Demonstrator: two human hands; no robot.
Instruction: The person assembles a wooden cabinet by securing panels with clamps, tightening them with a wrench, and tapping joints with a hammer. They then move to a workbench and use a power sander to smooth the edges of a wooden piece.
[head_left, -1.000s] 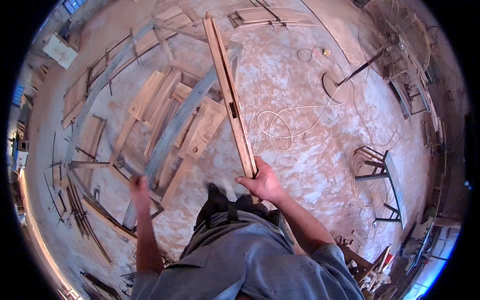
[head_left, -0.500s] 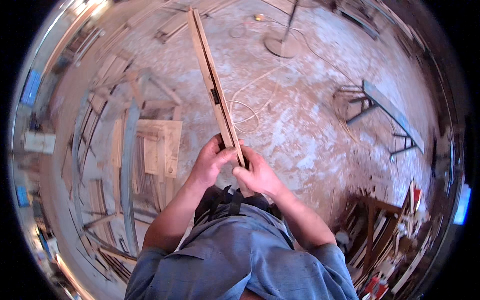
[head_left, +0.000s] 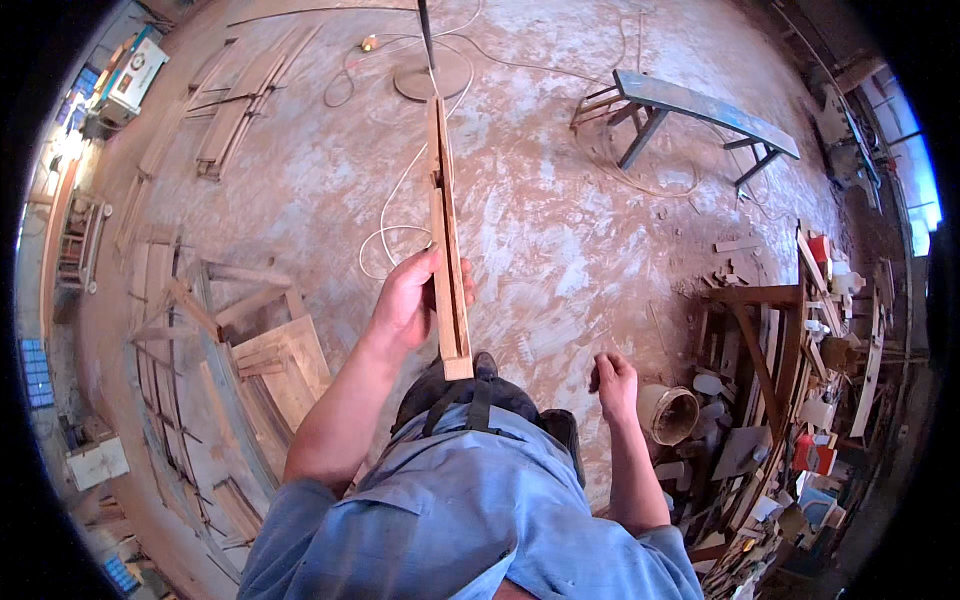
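Note:
A long pale wooden strip (head_left: 448, 290) with a groove along its length points away from me. Partway up the groove is a notch, dark inside. My left hand (head_left: 408, 295) is wrapped round the near part of the strip, thumb on the left side and fingertips showing on the right. The square-cut near end sits just in front of my body. My right hand (head_left: 615, 384) is off the strip, out to the right, with its fingers curled in. Whatever it may hold is hidden. A pale bucket (head_left: 650, 412) stands close beside it.
A narrow bench (head_left: 705, 110) stands at the far right. A round base with a pole (head_left: 405, 82) and a loose cable (head_left: 385, 225) are ahead. Wooden frames and boards (head_left: 305, 345) lie at left. Stacked offcuts and a brown wooden rack (head_left: 752, 296) fill the right side.
My right hand has left the strip and moved out to the right. The left hand still holds the strip, now turned more upright in view. The whole view has shifted.

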